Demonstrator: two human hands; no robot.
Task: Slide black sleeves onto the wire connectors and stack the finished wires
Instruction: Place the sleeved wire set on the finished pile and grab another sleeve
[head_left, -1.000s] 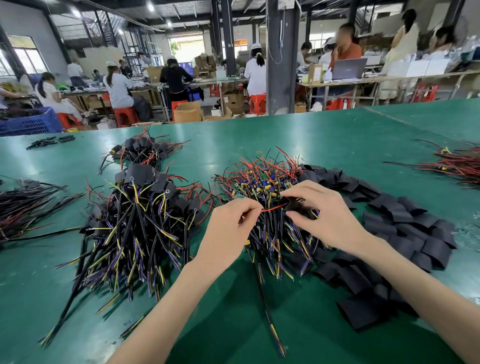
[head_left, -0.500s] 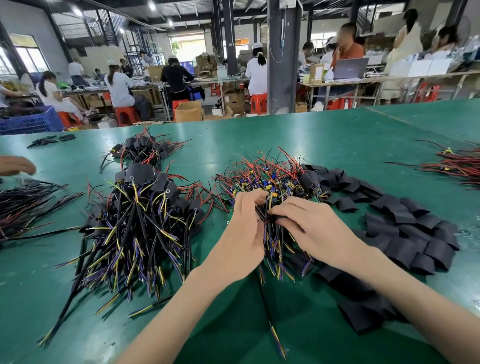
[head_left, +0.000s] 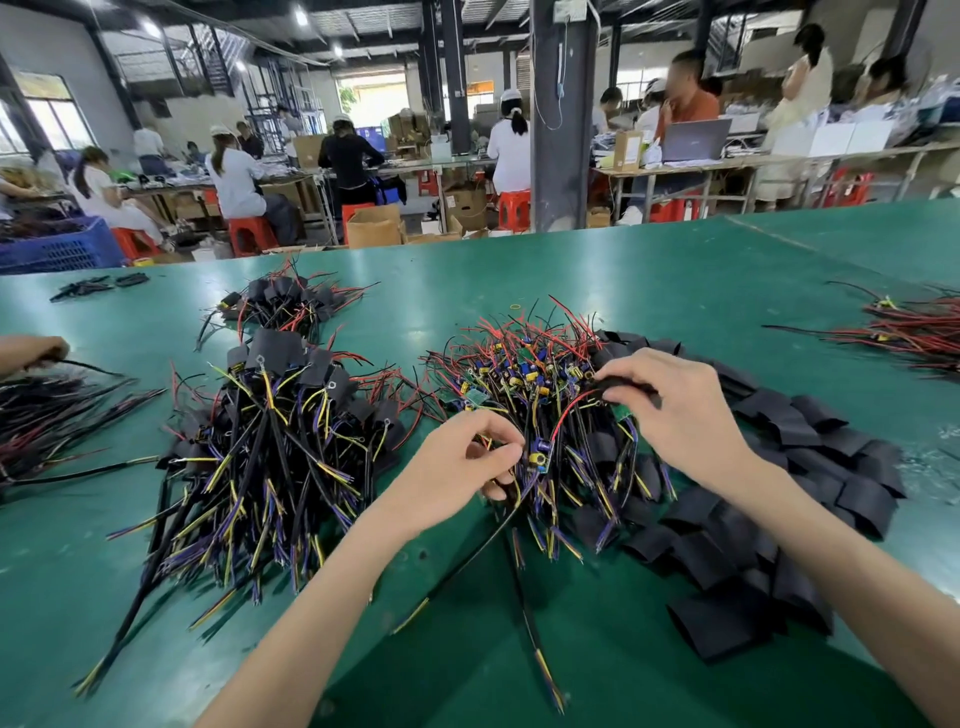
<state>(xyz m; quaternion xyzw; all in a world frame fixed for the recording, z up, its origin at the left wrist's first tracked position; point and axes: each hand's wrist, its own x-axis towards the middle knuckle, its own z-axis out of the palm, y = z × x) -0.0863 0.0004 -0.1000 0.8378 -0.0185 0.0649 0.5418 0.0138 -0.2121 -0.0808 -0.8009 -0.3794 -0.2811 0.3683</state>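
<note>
while left hand pinches a wire | right hand pinches black sleeve, long axis left-right

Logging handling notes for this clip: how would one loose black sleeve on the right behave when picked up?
Probably light and floppy: the black sleeves lie flattened and creased in a loose heap. Being flat, unlikely to roll; a push would likely scatter several.
</note>
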